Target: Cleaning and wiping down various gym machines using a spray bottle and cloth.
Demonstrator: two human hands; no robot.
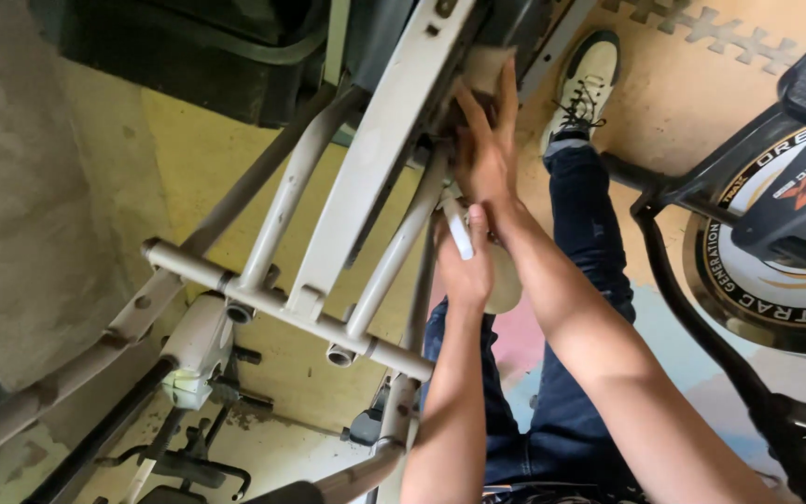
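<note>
Under the pale metal frame (366, 159) of an exercise machine, the right hand (484, 140) is reaching up with fingers stretched flat, pressing a small tan pad (487, 65), maybe a cloth, against the dark part above. The left hand (464, 266) is curling tight around a white bottle (478, 266), just below the right wrist. The bottle is looking small and smooth, mostly hidden by fingers. The pad could be slipping off, because only flat fingers are holding it. The bottle could be tipping or dropping onto the blue jeans (571, 373), because both arms are crowding together.
</note>
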